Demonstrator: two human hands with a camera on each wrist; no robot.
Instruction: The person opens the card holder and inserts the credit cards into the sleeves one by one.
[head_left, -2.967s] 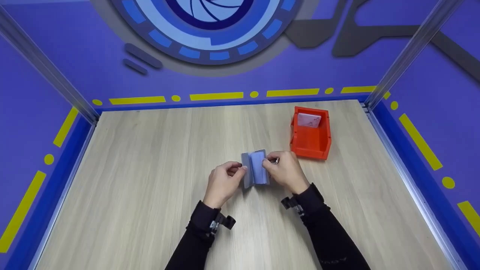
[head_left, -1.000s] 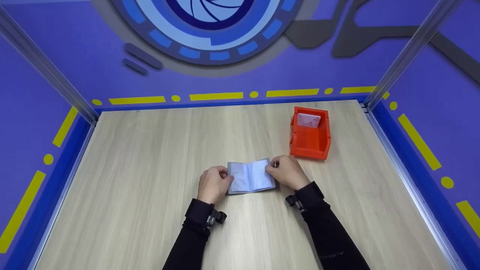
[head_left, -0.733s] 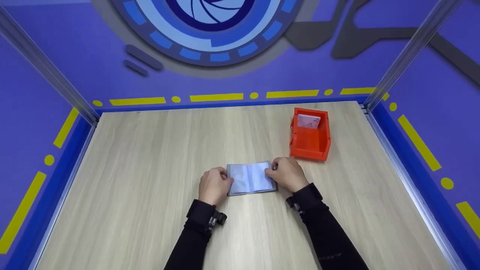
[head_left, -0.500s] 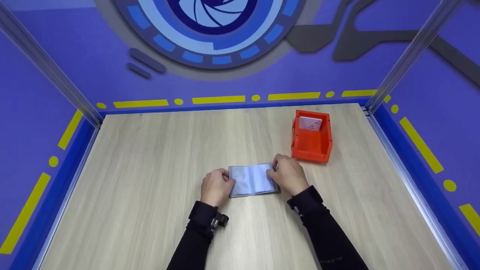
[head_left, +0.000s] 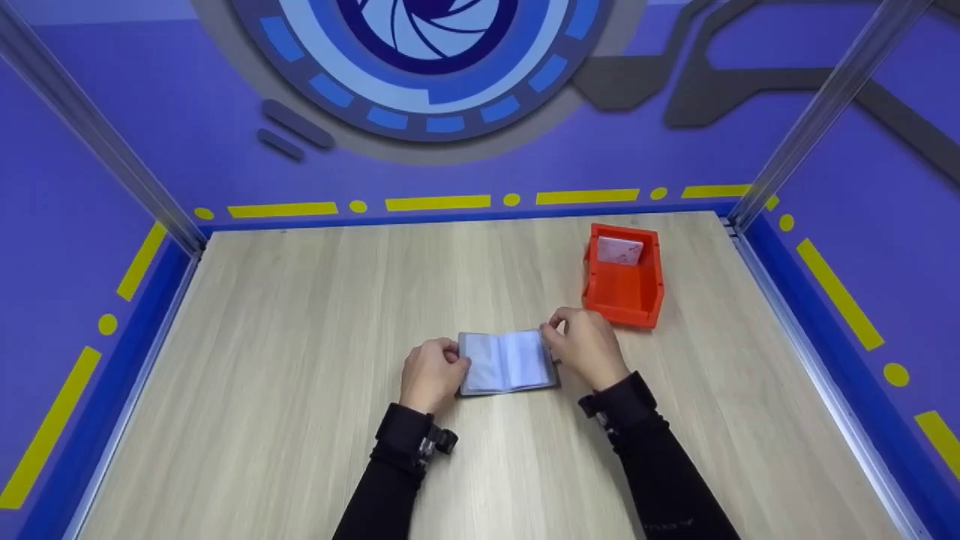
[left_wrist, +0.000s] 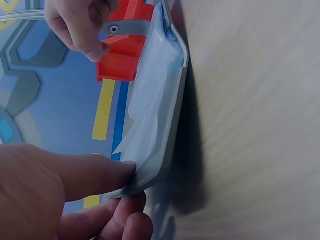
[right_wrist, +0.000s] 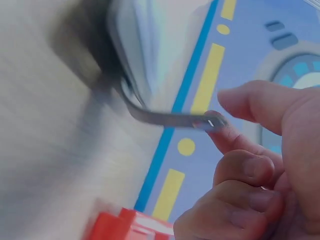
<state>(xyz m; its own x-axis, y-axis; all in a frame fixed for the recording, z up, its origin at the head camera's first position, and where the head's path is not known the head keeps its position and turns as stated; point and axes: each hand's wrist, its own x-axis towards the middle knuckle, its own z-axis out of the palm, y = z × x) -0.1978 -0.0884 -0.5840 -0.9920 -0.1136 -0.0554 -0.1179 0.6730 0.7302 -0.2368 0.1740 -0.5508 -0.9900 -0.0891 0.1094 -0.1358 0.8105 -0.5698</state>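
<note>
A grey card holder (head_left: 523, 361) with clear plastic sleeves lies spread on the table in the head view. My left hand (head_left: 431, 375) pinches its left edge, thumb over the sleeve and fingers beneath the cover, as the left wrist view shows. From the holder's right side sticks out a short grey strap (right_wrist: 165, 119) with a metal snap near its end. At that side is my right hand (head_left: 589, 349); its index fingertip touches the strap's end. The right thumb is lifted apart from the strap, and the other right fingers are curled.
A red bin (head_left: 624, 291) stands just beyond my right hand, with a pinkish patterned card (head_left: 619, 251) leaning at its back wall. Blue-purple panels enclose the wooden table (head_left: 315, 315) at the back and both sides.
The holder went from half-folded and raised to spread flat on the table. My right hand has let go of its right edge and shifted slightly right, to the strap. The left hand keeps its pinch.
</note>
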